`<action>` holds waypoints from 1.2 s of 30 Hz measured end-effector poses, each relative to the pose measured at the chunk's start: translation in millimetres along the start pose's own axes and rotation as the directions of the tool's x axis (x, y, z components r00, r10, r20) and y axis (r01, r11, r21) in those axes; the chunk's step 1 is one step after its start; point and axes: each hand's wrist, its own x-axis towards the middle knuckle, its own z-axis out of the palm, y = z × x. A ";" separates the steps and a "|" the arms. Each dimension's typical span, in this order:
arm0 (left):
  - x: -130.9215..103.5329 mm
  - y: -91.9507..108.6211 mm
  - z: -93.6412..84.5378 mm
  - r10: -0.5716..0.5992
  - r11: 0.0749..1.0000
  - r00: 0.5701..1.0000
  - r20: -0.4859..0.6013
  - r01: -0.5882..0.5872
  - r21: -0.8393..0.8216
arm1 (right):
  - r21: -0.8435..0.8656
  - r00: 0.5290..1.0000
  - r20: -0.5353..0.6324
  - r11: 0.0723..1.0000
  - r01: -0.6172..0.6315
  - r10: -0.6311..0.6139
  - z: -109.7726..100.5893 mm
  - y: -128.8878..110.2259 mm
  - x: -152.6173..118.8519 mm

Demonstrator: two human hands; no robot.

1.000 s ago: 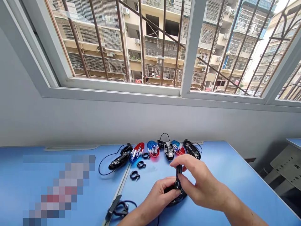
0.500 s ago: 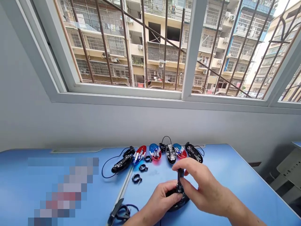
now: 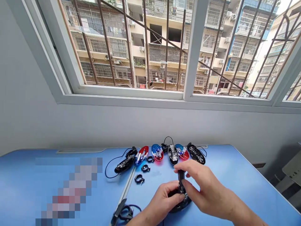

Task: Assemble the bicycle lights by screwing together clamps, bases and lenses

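So the right hand (image 3: pixel 207 190) pinches an upright black stem (image 3: pixel 181 177), fingers (image 3: pixel 191 165) narrow, while the left hand (image 3: pixel 163 200) clamps the black shell (image 3: pixel 180 207) below.

Parts (image 3: pixel 172 154) lining a blue table (image 3: pixel 230 175) suggest a workroom.

A: ok so what's where on that desk (image 3: pixel 237 175)?

B: Row of cases (image 3: pixel 173 154) along the back edge, wall (image 3: pixel 150 124) right behind, window (image 3: pixel 194 47) above. Three rings (image 3: pixel 140 181) in front, just right of the seam (image 3: pixel 128 185).

A: And up close?

B: Left hand (image 3: pixel 164 199) and right hand (image 3: pixel 203 185) around another case (image 3: pixel 180 207), upright bit (image 3: pixel 181 176) on top. Clamp (image 3: pixel 118 212) lies left of them, over the seam.
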 end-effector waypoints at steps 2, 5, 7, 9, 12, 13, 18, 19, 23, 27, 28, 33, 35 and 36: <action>-0.2 -0.6 0.3 -0.012 1.000 1.000 -0.021 0.012 0.002 | -0.008 1.000 -0.004 1.000 -0.019 0.019 1.7 0.1 0.9; -0.2 0.4 0.3 -0.015 1.000 0.999 -0.041 0.015 0.022 | -0.045 0.997 -0.051 0.998 -0.053 0.051 5.7 1.9 3.3; -0.1 2.2 -0.1 -0.011 1.000 1.000 -0.029 0.012 0.026 | -0.060 0.995 -0.083 0.997 -0.057 0.052 6.9 3.0 4.1; -0.2 3.9 -0.6 -0.003 1.000 1.000 -0.014 0.003 0.030 | -0.041 0.996 -0.083 0.999 -0.028 0.025 6.0 3.1 3.5; -0.6 4.1 -0.9 0.004 1.000 1.000 0.009 -0.004 0.020 | -0.007 0.999 -0.052 1.000 0.008 -0.009 2.5 1.1 1.5; -0.7 3.3 -0.9 -0.001 1.000 1.000 0.015 0.001 0.014 | -0.001 0.999 -0.039 1.000 0.005 -0.005 1.5 0.1 1.0; -0.1 -3.0 -0.4 -0.011 0.998 0.998 -0.056 0.014 0.056 | -0.038 0.999 -0.038 0.999 -0.038 0.036 3.6 -2.3 3.3; 0.0 -3.6 -0.2 -0.010 0.998 0.998 -0.062 0.013 0.059 | -0.062 0.997 -0.056 0.997 -0.048 0.044 4.7 -1.9 4.2; -0.4 -0.2 0.6 -0.021 0.999 0.999 -0.035 0.022 0.028 | -0.056 0.995 -0.097 0.998 -0.016 0.011 6.1 0.3 5.1; -0.4 4.3 0.7 0.004 1.000 1.000 -0.001 -0.004 0.030 | 0.036 0.999 -0.042 0.999 0.033 -0.032 2.0 -1.2 2.3; -0.3 4.3 0.7 0.012 1.000 1.000 0.004 -0.012 0.026 | 0.038 0.999 -0.028 0.999 0.021 -0.020 1.3 -2.0 1.6; -0.8 1.6 0.7 -0.001 0.999 0.999 -0.036 0.003 0.046 | 0.001 0.999 0.000 0.999 -0.037 0.037 2.9 -3.3 2.0; -1.3 2.4 1.0 -0.007 0.999 0.999 -0.048 0.010 0.054 | -0.037 0.998 -0.030 0.998 -0.053 0.052 3.9 -2.2 3.0; -1.5 3.5 1.2 -0.007 0.999 0.999 -0.049 0.009 0.051 | -0.049 0.998 -0.042 0.997 -0.059 0.057 3.9 -1.6 3.3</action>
